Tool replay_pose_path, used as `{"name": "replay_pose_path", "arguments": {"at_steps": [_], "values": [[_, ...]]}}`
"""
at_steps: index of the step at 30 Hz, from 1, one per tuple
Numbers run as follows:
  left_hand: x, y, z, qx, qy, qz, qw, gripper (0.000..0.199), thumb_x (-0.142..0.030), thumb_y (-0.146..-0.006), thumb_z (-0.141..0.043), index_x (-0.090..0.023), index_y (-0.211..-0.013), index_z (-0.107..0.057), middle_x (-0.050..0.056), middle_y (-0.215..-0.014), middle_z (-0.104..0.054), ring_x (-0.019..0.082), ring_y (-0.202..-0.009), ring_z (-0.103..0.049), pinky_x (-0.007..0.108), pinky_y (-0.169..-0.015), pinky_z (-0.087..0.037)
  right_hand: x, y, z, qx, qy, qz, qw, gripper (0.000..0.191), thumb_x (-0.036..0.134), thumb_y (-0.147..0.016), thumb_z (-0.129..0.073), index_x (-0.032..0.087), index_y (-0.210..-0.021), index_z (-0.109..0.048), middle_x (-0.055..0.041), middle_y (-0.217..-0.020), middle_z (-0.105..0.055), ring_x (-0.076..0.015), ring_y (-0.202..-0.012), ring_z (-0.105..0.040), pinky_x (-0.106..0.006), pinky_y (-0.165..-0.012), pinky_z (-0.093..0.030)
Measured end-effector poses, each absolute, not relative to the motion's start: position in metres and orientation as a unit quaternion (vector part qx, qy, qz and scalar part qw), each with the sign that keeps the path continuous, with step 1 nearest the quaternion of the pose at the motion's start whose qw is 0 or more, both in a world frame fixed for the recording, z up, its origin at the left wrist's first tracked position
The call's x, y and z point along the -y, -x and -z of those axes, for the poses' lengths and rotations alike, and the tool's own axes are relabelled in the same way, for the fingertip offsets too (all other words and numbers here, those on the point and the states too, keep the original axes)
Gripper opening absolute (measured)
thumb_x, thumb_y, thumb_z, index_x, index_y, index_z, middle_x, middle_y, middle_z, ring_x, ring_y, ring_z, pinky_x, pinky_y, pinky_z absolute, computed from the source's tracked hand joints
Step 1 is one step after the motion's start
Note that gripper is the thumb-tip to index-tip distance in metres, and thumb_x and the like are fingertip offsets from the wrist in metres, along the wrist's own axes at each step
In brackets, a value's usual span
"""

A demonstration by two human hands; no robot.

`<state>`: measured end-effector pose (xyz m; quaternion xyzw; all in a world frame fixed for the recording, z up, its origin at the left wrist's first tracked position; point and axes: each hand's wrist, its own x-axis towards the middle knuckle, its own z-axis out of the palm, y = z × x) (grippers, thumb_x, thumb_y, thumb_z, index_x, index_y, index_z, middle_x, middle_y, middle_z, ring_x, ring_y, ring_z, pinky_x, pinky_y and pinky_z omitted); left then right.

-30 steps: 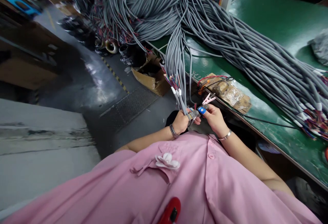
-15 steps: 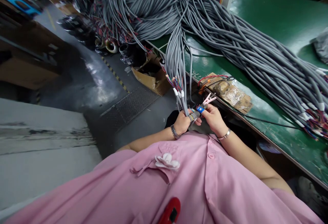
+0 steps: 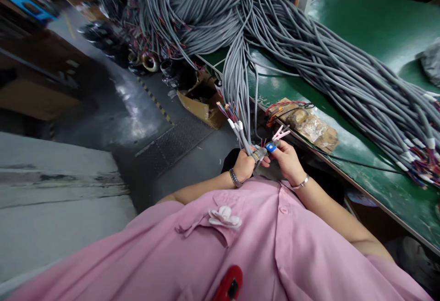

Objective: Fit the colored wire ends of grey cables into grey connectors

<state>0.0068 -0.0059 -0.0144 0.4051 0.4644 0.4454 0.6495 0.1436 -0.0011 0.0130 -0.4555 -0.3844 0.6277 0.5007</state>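
In front of my shirt, my left hand (image 3: 244, 165) is closed round several grey cables (image 3: 244, 139), with grey wrapping on its thumb. Their stripped ends, with coloured wires (image 3: 228, 110) and white bands, point up and away from me. My right hand (image 3: 287, 159) is beside it, fingers pinched together, with blue tape (image 3: 270, 147) on a digit. Thin coloured wires show between the hands; whether the right fingers grip them is too small to tell. A pink clip (image 3: 280, 133) stands just beyond the right fingertips.
A large bundle of grey cables (image 3: 323, 58) lies across the green table (image 3: 360, 12). Plastic-wrapped cardboard (image 3: 314, 129) sits near the table edge. An open cardboard box (image 3: 199, 108) stands on the floor, left of the table. A white surface (image 3: 58, 209) is at the left.
The stripped cable ends above my left hand have tilted slightly left. Red wire tips now stick up between my hands, and the blue tape has shifted slightly right.
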Motion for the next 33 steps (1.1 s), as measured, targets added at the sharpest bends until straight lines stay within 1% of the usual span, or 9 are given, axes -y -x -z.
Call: {"name": "replay_pose_path", "arguments": {"at_steps": [6, 10, 17, 24, 30, 33], "values": [[0.005, -0.006, 0.014, -0.466, -0.394, -0.447, 0.654, 0.046, -0.055, -0.072, -0.070, -0.010, -0.067, -0.065, 0.010, -0.063, -0.070, 0.017, -0.050, -0.064, 0.027, -0.050, -0.052, 0.003, -0.150, -0.006, 0.385, 0.424, -0.662, 0.483, 0.033, 0.045, -0.069, -0.078, 0.020, -0.075, -0.058, 0.0029, -0.059, -0.056, -0.0106, -0.054, -0.048, -0.026, -0.052, -0.040], [0.005, -0.007, 0.013, -0.466, -0.383, -0.452, 0.657, 0.044, -0.053, -0.070, -0.072, -0.010, -0.068, -0.065, 0.009, -0.062, -0.069, 0.017, -0.049, -0.064, 0.028, -0.050, -0.052, 0.003, -0.155, 0.000, 0.390, 0.446, -0.639, 0.491, 0.032, 0.044, -0.067, -0.080, 0.019, -0.075, -0.061, 0.0014, -0.066, -0.059, -0.0107, -0.057, -0.048, -0.026, -0.055, -0.041], [0.005, -0.007, 0.012, -0.473, -0.393, -0.441, 0.654, 0.045, -0.055, -0.071, -0.071, -0.010, -0.068, -0.065, 0.010, -0.064, -0.070, 0.017, -0.050, -0.064, 0.028, -0.050, -0.052, 0.004, -0.155, -0.004, 0.414, 0.448, -0.617, 0.498, 0.029, 0.043, -0.070, -0.077, 0.020, -0.071, -0.060, 0.0004, -0.063, -0.058, -0.0119, -0.057, -0.047, -0.027, -0.054, -0.042], [0.004, -0.007, 0.012, -0.474, -0.383, -0.450, 0.653, 0.045, -0.055, -0.069, -0.072, -0.011, -0.067, -0.064, 0.009, -0.061, -0.069, 0.017, -0.048, -0.063, 0.027, -0.049, -0.052, 0.003, -0.160, 0.007, 0.424, 0.467, -0.590, 0.504, 0.025, 0.039, -0.070, -0.077, 0.018, -0.070, -0.063, 0.0020, -0.066, -0.058, -0.0112, -0.061, -0.049, -0.026, -0.059, -0.042], [0.003, -0.007, 0.011, -0.474, -0.373, -0.456, 0.654, 0.041, -0.051, -0.067, -0.075, -0.011, -0.069, -0.064, 0.005, -0.055, -0.065, 0.015, -0.044, -0.060, 0.025, -0.044, -0.048, 0.005, -0.167, 0.014, 0.422, 0.464, -0.609, 0.486, 0.025, 0.040, -0.072, -0.075, 0.017, -0.075, -0.065, 0.0018, -0.070, -0.059, -0.0106, -0.062, -0.048, -0.024, -0.060, -0.041], [0.003, -0.005, 0.011, -0.474, -0.381, -0.450, 0.654, 0.042, -0.052, -0.067, -0.075, -0.011, -0.068, -0.064, 0.005, -0.055, -0.065, 0.014, -0.043, -0.059, 0.025, -0.043, -0.047, 0.005, -0.170, 0.013, 0.408, 0.459, -0.626, 0.481, 0.029, 0.043, -0.072, -0.074, 0.018, -0.082, -0.065, 0.0014, -0.073, -0.060, -0.0108, -0.063, -0.050, -0.024, -0.061, -0.043]]}}
